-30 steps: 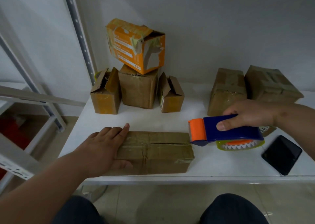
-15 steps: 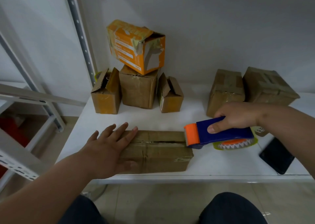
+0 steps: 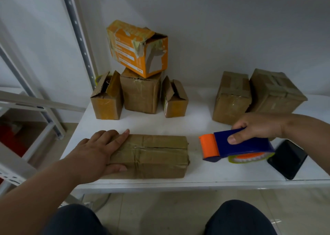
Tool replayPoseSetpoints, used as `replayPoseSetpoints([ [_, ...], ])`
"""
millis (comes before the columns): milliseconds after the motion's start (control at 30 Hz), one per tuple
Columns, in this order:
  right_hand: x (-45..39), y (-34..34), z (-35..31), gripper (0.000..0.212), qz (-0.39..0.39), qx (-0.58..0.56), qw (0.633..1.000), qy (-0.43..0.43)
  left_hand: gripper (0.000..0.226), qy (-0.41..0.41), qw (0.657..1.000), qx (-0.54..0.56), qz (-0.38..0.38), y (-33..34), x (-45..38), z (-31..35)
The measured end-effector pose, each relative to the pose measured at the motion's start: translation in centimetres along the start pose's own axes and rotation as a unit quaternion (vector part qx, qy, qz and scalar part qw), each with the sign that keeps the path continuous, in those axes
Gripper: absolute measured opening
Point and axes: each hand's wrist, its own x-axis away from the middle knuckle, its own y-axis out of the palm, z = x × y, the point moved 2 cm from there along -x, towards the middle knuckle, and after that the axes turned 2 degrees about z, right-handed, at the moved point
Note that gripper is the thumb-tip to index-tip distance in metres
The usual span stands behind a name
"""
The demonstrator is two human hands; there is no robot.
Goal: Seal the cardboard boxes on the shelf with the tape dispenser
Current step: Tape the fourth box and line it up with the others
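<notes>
Cardboard flat box [image 3: 151,156] lies under our left hand [image 3: 97,152], fingers straight; our right hand [image 3: 257,127] grips the tape dispenser [image 3: 234,146], apparently just off its end.

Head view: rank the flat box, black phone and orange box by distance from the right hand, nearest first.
From the right hand, which grips the tape dispenser:
1. Black phone: just below and right of the hand, at the front of the shelf.
2. Flat cardboard box: to its left, under the left hand.
3. Orange box: far back left, tilted on top of a brown box.
</notes>
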Motion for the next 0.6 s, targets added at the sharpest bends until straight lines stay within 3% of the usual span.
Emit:
replayPoseSetpoints([
  [200, 0.0, 0.1, 1.7, 0.059, 0.035, 0.021, 0.999, 0.015, 0.089, 0.004, 1.000, -0.016, -0.013, -0.3, -0.1, 0.1],
  [600, -1.4, 0.4, 0.7, 0.047, 0.019, 0.058, 0.997, 0.053, 0.086, -0.011, 0.999, -0.032, -0.042, -1.4, -1.0, 2.8],
])
